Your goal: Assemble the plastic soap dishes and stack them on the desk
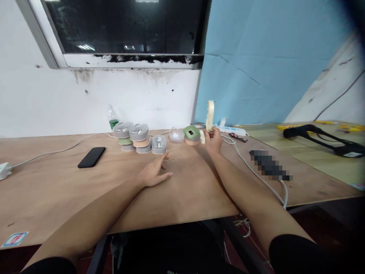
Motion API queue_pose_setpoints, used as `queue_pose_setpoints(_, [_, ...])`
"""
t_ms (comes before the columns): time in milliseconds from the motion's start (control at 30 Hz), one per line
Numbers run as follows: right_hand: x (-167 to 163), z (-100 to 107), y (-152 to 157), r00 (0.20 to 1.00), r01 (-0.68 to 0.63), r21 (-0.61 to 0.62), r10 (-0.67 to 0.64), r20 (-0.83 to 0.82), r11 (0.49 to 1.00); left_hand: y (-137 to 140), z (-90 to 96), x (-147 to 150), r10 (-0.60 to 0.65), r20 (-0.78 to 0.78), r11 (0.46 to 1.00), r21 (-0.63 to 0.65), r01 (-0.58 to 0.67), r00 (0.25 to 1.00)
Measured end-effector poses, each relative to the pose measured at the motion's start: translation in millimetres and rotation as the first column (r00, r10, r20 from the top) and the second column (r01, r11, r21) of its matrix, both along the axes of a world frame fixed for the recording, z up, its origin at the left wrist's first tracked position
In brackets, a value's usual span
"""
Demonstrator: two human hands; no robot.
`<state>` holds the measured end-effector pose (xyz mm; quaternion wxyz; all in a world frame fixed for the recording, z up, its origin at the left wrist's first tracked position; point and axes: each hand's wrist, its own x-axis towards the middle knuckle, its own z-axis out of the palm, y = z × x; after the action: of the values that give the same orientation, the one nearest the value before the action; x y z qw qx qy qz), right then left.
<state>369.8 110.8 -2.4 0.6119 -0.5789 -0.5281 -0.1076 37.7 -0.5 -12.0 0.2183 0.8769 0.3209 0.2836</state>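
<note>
At the wooden table (pixel 188 190) below a window (pixel 128 28), left hand (pixel 152 173) splayed, right hand (pixel 213 142) clasping a cream object (pixel 210 113).

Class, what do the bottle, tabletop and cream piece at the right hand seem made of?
Bottle: probably clear, glossy plastic; its upper part is see-through.
Tabletop: likely wood board, satin; brown with faint streaks.
Cream piece at the right hand: perhaps matt plastic; even colour, wavy edge.

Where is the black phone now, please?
The black phone lies on the table at left in the head view, left of the stacked containers.
</note>
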Motion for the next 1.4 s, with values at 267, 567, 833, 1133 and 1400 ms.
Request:
queue_pose_setpoints(267, [53,-19,11,0.967,0.23,-0.266,-0.25,-0.044,0.936,3,-0.6,-1,-0.007,-0.038,1.0,0.007,0.007,0.999])
queue_pose_setpoints(567, [49,-34,31,0.994,0.11,-0.477,-0.1,0.045,0.872,3,0.6,0,-0.014,-0.086,0.999,0.027,0.017,0.996])
queue_pose_setpoints(833, [43,-36,33,0.996,0.087,-0.389,-0.077,0.041,0.917,2,3.7,1,-0.011,-0.108,0.998,0.06,0.018,0.994])
queue_pose_setpoints(1133, [7,-6,7,0.982,0.07,0.006,-0.07,0.178,0.998,2,4.5,0,-0.011,-0.131,0.994,0.105,0.025,0.991])
queue_pose_setpoints(1400, [-115,-9,-33,0.634,-0.474,-0.225,0.507,0.584,0.851,7,1.4,1,-0.009,-0.126,0.985,0.17,0.03,0.992])
